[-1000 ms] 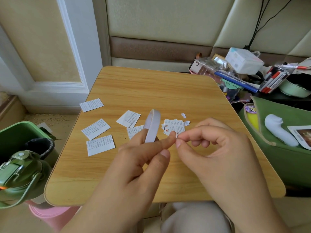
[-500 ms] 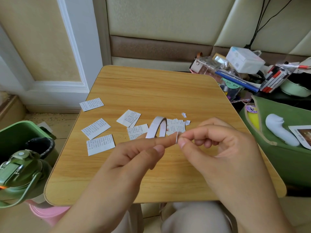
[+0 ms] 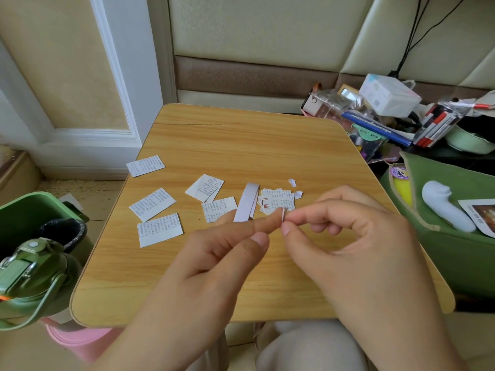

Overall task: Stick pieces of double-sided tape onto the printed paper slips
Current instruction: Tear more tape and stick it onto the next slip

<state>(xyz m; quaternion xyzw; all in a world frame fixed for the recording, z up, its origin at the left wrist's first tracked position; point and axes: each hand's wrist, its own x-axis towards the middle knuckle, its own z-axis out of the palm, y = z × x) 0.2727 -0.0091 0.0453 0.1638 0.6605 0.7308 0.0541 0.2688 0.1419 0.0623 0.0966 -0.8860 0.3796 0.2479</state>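
White slips of printed paper (image 3: 152, 204) lie on the wooden table (image 3: 241, 145) to the far left of the left hand (image 3: 214, 253), four of them spread flat and apart from one another; two more lie just beyond its fingertips. That hand is raised above the table with its thumb and forefinger closed on a strip of double-sided tape (image 3: 246, 202), whose loose white length stands up and away past the fingers. At the meeting point of both hands, a tiny tape piece (image 3: 283, 213) sits pinched edge-on between the fingertips. The right hand (image 3: 348, 236) grasps that piece between thumb and forefinger, its other fingers curled loosely underneath. Just beyond the two hands rests a small stack of slips (image 3: 277, 200), and past the right hand's knuckles lie two little white scraps (image 3: 294, 187).

By my reading, the step in hand is separating a short piece from the strip, or peeling its backing; which of the two cannot be told, since the piece is too small to make out. No slip visibly carries tape, though that is hard to judge from here. The next move likely calls for freeing the piece cleanly, then lowering it onto a slip and pressing it flat, while keeping the sticky face off the fingers.
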